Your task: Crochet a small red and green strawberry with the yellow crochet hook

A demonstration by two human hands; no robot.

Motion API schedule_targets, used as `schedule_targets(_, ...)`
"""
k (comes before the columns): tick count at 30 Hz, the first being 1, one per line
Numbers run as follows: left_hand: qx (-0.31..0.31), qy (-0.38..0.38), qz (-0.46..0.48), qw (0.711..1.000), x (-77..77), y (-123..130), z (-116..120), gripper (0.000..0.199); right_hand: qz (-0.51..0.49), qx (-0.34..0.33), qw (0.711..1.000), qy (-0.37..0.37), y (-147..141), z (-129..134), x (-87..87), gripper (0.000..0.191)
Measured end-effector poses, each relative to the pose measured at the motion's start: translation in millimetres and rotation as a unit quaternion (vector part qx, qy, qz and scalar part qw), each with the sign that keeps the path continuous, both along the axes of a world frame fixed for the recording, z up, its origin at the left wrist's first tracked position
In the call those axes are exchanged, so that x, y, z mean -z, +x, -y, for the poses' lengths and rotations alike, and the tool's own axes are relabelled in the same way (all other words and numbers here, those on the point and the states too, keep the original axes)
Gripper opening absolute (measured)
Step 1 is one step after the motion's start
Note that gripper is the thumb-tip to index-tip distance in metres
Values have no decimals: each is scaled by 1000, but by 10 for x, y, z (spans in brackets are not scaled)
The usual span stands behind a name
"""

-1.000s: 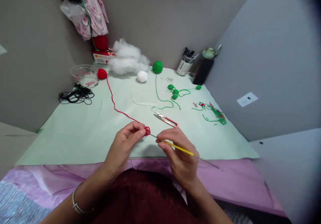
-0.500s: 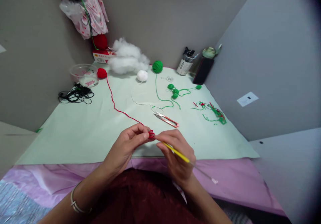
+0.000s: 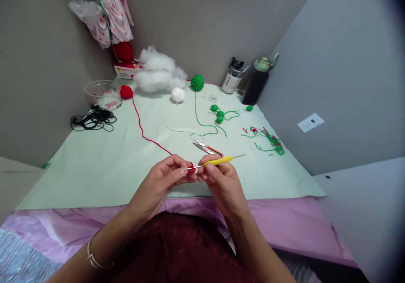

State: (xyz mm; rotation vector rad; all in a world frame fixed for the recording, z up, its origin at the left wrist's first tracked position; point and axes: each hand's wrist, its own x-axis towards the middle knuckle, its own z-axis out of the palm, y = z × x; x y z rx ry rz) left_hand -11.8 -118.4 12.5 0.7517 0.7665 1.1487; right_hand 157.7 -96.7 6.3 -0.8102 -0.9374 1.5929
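Between thumb and fingers, my left hand (image 3: 163, 181) pinches a small red yarn piece (image 3: 191, 169) above the near part of the table. A red strand (image 3: 142, 136) runs from it back to a red yarn ball (image 3: 126, 91). My right hand (image 3: 223, 183) is closed on the yellow handle of a crochet hook (image 3: 218, 161), held nearly level. The hook's metal tip lies at the red piece by my left fingertips. Just behind my right hand lie snips with orange handles (image 3: 209, 148), partly hidden by it.
On the pale green table cover (image 3: 79, 169) stand a clear tub (image 3: 104, 95), black yarn (image 3: 95, 119), white stuffing (image 3: 160, 74), a white ball (image 3: 177, 94), a green ball (image 3: 197, 82), green pieces (image 3: 220, 116), yarn scraps (image 3: 274, 141), a pen cup (image 3: 232, 81) and a dark phone (image 3: 255, 88).
My right hand has turned, bringing the hook from a slant down to the right to nearly level. Its metal tip now shows at the red piece. The view has shifted slightly.
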Motion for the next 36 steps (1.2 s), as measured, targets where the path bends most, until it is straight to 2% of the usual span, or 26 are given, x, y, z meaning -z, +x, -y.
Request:
schedule_targets(4, -17, 23, -60, 998, 35, 9, 0, 10, 36, 23, 997, 72, -6, 34, 24, 12)
schedule_targets(6, -12, 30, -69, 997, 46, 20, -2, 11, 39, 18, 995, 85, -12, 47, 40, 12)
schedule_targets(10, 11, 41, -56, 998, 59, 34, -9, 13, 21, 8, 998, 58, -28, 45, 41, 13)
schedule_targets(15, -13, 39, -100, 994, 95, 34, -23, 16, 2, 22, 999, 32, -44, 9, -8, 18)
schedule_targets(19, 19, 51, -121, 991, 143, 13, -13, 17, -10, 28, 999, 25, -39, -7, -38, 20)
schedule_targets(21, 13, 36, -100, 994, 150, -11, -8, 26, -21, 29, 999, 21, -30, -9, -44, 19)
schedule_targets(25, -41, -21, 12, 999, 69, -50, -44, 47, -34, 12, 999, 24, -12, -8, -37, 15)
schedule_targets(29, -14, -58, 83, 995, -110, 10, -154, 50, -20, 12, 999, 32, -25, 2, -30, 20)
schedule_targets(33, -121, 3, 104, 987, -238, 129, -295, 52, -13, 10, 999, 48, -42, 26, -44, 21)
schedule_targets(36, -156, 107, 42, 981, -196, 145, -331, 66, -1, 15, 998, 57, -24, 37, -57, 21)
